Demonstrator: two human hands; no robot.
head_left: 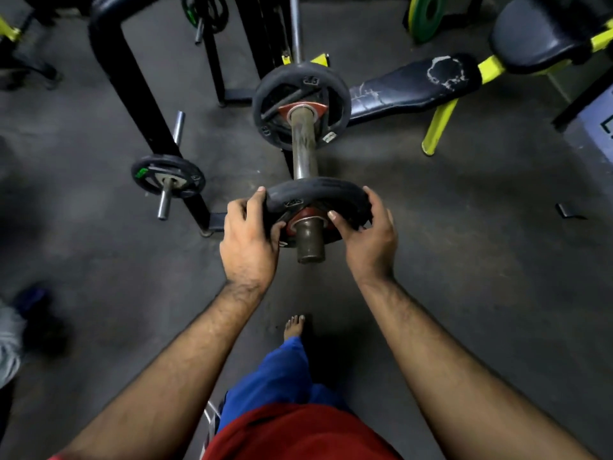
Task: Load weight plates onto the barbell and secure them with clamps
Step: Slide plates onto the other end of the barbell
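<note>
Gripping the near weight plate (315, 194) from both sides, your left hand (248, 240) wraps its nine o'clock edge, thumb hooked through a cut-out, while your right hand (368, 237) closes on the three o'clock edge with the thumb pressed near the hub. That plate is a black rubber disc with a red centre ring and raised numerals on its face, and it sits threaded on the barbell (305, 151) sleeve close to the worn, brownish end of the sleeve, which sticks out toward you. Up the sleeve at twelve o'clock sits a second black plate (300, 107), larger in view, with spoke-like grip openings, the same red hub and a small white label; it is well apart from the plate you hold, with bare scuffed steel between them. At two o'clock lies a black cracked bench pad (414, 84) on yellow legs.
</note>
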